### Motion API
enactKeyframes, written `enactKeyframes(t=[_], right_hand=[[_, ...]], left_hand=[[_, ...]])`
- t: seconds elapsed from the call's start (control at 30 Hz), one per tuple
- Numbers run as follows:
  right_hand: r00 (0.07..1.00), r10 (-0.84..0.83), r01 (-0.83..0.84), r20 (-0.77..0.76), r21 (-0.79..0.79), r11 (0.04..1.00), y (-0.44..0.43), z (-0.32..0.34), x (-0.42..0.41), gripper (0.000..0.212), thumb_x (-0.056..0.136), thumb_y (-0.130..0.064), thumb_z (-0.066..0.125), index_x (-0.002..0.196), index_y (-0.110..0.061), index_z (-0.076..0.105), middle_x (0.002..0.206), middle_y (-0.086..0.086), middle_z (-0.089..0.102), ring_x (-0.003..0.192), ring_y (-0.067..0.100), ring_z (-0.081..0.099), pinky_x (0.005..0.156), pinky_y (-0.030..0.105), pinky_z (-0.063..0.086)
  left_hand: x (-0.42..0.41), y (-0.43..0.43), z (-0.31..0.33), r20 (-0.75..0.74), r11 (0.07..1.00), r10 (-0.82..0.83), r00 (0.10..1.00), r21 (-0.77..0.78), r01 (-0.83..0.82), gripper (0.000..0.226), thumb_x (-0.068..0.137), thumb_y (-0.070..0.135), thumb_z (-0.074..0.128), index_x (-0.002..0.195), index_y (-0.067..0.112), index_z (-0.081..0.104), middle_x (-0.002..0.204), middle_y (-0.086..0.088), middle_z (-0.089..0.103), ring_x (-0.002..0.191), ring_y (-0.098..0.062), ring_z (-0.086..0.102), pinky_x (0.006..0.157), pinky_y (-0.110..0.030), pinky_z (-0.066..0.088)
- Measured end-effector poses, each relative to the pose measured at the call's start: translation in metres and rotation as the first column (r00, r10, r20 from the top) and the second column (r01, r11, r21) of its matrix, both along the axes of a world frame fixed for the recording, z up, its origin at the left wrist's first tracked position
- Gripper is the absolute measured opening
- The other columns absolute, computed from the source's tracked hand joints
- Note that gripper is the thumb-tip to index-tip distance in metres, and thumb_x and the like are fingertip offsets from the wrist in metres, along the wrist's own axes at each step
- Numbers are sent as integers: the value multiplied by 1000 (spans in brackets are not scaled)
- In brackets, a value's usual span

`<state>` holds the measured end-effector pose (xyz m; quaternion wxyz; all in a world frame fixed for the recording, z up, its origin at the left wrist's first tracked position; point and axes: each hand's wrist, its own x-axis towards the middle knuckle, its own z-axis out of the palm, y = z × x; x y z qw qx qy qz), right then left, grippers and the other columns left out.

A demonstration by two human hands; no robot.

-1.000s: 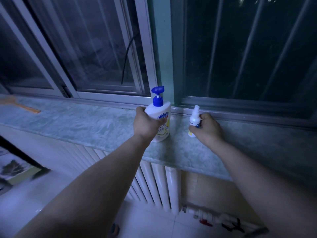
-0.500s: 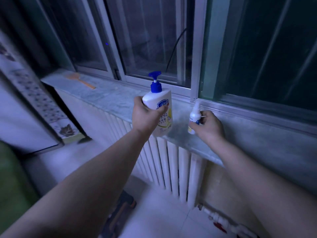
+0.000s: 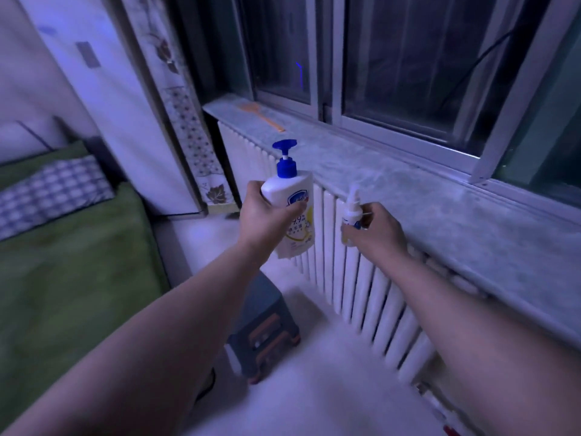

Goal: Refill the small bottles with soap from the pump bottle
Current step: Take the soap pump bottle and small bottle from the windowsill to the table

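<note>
Gripping the white pump bottle [image 3: 298, 229] in the left hand [image 3: 265, 212], fingers curled round its body, blue pump on top, up in the air in front of the white radiator [image 3: 361, 294]. Pinching the small bottle [image 3: 350, 214] in the right hand [image 3: 380, 229], just beside the big one but not touching, also clear of the windowsill [image 3: 456, 215]. Under the hands, a little grey-blue stool [image 3: 267, 322] on the floor. Off to the left, a green bed [image 3: 72, 278] with a checked pillow [image 3: 53, 190]. Far end of the sill, some flat orange thing with a handle [image 3: 262, 116], too blurry to name. Can't read the small bottle's label, with the lower part tucked behind fingers. Dim and smeary all over.
</note>
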<state>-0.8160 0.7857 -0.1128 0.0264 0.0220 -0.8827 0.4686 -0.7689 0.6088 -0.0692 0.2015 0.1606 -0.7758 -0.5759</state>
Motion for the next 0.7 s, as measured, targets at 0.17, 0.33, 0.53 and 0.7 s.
enactKeyframes(t=[0.17, 0.33, 0.53, 0.7], right_hand=[[993, 105, -108, 55, 62, 992, -65, -5, 39, 23, 78, -32, 66, 97, -23, 56, 95, -6, 64, 92, 23, 61, 76, 36, 49], [973, 224, -225, 51, 26, 974, -140, -3, 100, 25, 76, -29, 68, 98, -22, 58, 91, -4, 65, 87, 23, 61, 70, 34, 47], [927, 371, -370, 57, -20, 929, -233, -7, 179, 27, 82, -29, 67, 105, -21, 55, 89, -8, 59, 76, 14, 55, 54, 26, 37], [872, 486, -485, 60, -38, 874, -307, -16, 245, 24, 82, -26, 68, 102, -21, 56, 95, -5, 64, 91, 20, 61, 73, 33, 49]], left_hand=[[57, -66, -7, 13, 994, 112, 994, -3, -112, 56, 67, 22, 83, 108, 21, 45, 95, 2, 62, 89, -18, 65, 83, -46, 55], [136, -137, -11, -2, 964, 265, 964, 35, -265, 52, 66, 24, 84, 103, 20, 47, 95, 2, 63, 87, -17, 65, 81, -47, 56], [239, -218, -22, 16, 904, 421, 907, 80, -420, 54, 64, 26, 84, 103, 22, 46, 99, 0, 62, 89, -19, 66, 81, -48, 56], [328, -278, -25, 47, 849, 524, 851, 56, -526, 49, 53, 37, 81, 92, 30, 52, 96, 3, 67, 86, -17, 68, 78, -47, 57]])
